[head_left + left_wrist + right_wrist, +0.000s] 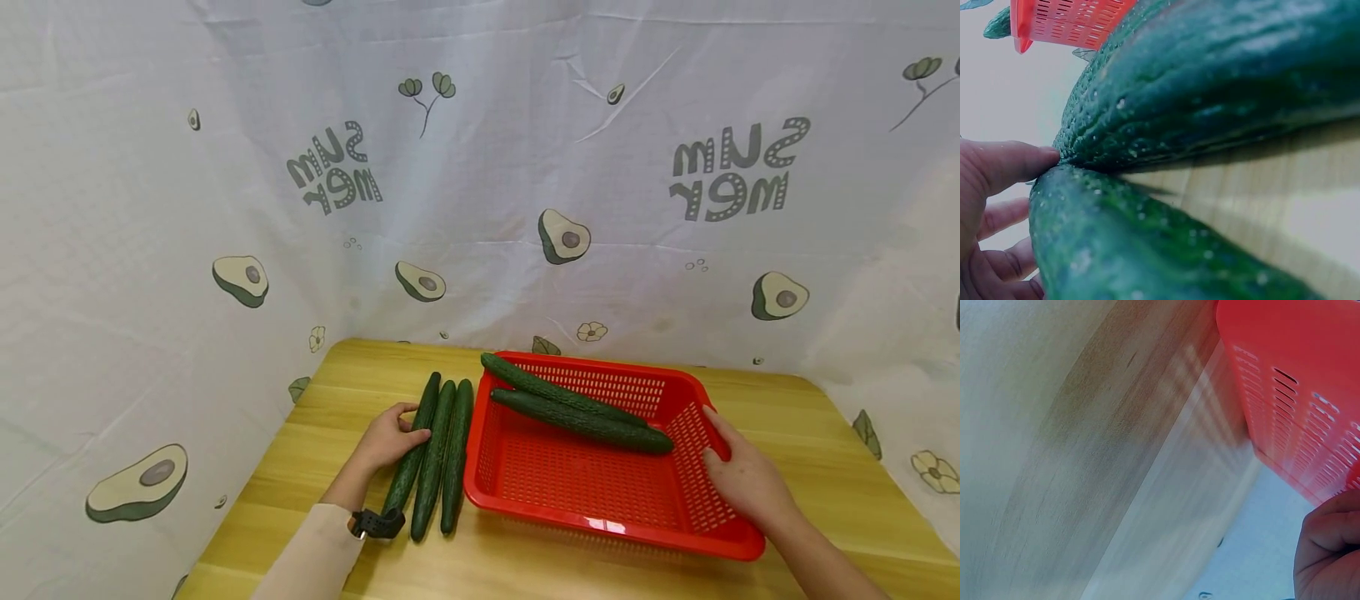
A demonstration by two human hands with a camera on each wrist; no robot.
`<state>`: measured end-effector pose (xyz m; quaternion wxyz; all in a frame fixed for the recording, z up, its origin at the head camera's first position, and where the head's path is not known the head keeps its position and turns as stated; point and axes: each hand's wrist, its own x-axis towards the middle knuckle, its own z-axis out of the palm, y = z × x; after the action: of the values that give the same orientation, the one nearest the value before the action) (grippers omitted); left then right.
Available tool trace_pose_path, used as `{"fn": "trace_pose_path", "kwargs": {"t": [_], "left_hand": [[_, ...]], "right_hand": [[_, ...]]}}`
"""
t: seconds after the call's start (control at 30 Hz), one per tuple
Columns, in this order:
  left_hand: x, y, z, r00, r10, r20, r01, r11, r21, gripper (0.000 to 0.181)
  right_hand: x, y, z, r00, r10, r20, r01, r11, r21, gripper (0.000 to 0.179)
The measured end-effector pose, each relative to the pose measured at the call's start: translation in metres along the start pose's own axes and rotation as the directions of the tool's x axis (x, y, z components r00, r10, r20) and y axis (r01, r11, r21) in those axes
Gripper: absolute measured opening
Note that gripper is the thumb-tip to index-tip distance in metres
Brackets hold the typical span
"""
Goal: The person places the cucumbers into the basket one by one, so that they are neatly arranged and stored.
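Three cucumbers lie side by side on the table, left of a red plastic basket. My left hand (pixel 388 437) grips the leftmost cucumber (pixel 403 479) around its middle. In the left wrist view its thumb (pixel 1016 161) sits where that cucumber (pixel 1116 231) meets the middle cucumber (pixel 1210 87), with the fingers on the far side. The middle cucumber (pixel 430 479) and the right cucumber (pixel 457 454) lie close beside it. With my right hand (pixel 750 482) I hold the right rim of the basket (pixel 585 482). Inside rest a rear cucumber (pixel 558 390) and a front cucumber (pixel 585 422).
The wooden table (pixel 300 458) bears the basket and cucumbers. A white cloth (pixel 480 183) printed with avocados and lettering hangs behind and along the sides. A dark band (pixel 378 523) circles my left wrist.
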<state>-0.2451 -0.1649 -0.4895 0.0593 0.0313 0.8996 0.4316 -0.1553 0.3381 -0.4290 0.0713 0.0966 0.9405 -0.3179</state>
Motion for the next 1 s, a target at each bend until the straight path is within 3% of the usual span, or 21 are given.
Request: {"fn": "trace_pose_path", "kwargs": {"t": [0.5,0.77,1.0], "left_hand": [[-0.001,-0.005,-0.002,0.999,-0.013,-0.039,0.012,0.999,-0.047,0.054],[-0.005,0.004,-0.010,0.998,-0.042,-0.046,0.036,0.991,-0.128,0.053],[-0.006,0.009,-0.012,0.998,-0.061,-0.027,0.053,0.971,-0.234,0.054]], "right_hand": [[0.000,-0.002,0.000,1.000,0.012,0.011,-0.013,1.000,0.010,0.069],[0.000,-0.001,0.000,1.000,0.013,0.013,-0.013,1.000,0.011,0.068],[0.001,0.000,0.001,1.000,0.016,0.017,-0.016,1.000,0.009,0.068]]}}
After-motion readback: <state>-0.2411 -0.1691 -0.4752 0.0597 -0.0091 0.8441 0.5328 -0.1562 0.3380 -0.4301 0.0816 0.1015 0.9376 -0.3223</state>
